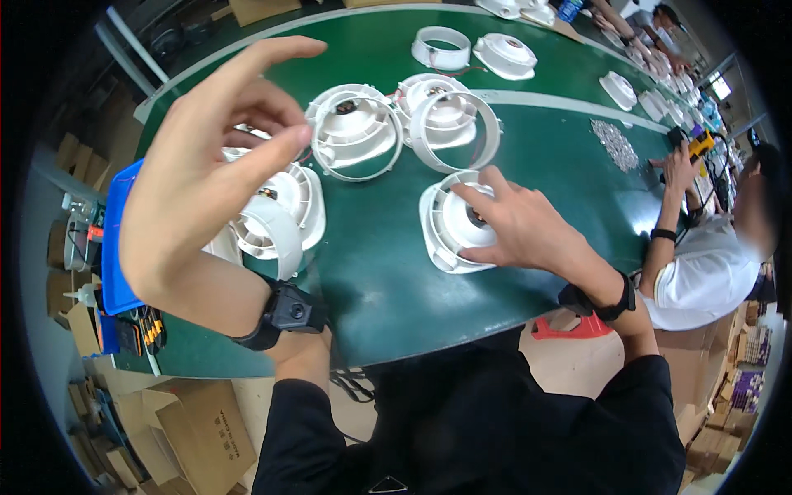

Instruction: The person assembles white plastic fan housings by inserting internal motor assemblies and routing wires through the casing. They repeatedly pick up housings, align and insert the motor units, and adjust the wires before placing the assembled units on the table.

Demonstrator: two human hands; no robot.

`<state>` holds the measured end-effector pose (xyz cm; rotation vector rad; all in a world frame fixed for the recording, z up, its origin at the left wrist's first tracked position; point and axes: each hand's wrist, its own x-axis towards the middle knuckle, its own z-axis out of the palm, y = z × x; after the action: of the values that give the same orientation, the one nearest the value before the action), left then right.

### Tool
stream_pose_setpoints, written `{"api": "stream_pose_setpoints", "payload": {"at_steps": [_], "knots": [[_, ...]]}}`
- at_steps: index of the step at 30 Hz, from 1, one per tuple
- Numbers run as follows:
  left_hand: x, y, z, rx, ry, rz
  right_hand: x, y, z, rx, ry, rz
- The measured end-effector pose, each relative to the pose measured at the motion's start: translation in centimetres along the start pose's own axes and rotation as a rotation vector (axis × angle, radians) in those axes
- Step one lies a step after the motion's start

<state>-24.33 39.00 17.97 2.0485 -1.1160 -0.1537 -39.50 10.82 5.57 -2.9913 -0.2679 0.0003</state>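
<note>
My left hand (194, 165) is raised over the left part of the green table, thumb and fingers apart with nothing visible between them. Below and beyond it stand a white round plastic housing (309, 202) on a squarish base and a white plastic ring (285, 239) leaning against it, both partly hidden. My right hand (528, 219) grips another white round housing (441, 227), thumb at the near rim and fingers over the far side. A dark part shows at this housing's middle, partly covered by the fingers.
Two more housings stand behind, with a white ring (499, 132) leaning on one. Farther back are a loose ring (441, 49) and a housing (505, 56). A pile of small clear parts (615, 144) lies near a co-worker (701, 272) at right. A blue bin (120, 247) borders the left edge.
</note>
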Motion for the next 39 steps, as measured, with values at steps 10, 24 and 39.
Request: {"api": "stream_pose_setpoints", "payload": {"at_steps": [10,24,39], "knots": [[-0.3,-1.5,-0.9,0.032,0.072,0.102,1.1,-0.2,-1.3,0.110,-0.056,-0.048],[0.3,-0.3,2.9,0.147,0.167,0.169,15.9,4.8,-14.2,-0.107,0.467,-0.276],[1.8,-3.9,0.9,0.094,0.174,0.109,43.5,9.5,0.3,0.002,0.169,-0.310]]}}
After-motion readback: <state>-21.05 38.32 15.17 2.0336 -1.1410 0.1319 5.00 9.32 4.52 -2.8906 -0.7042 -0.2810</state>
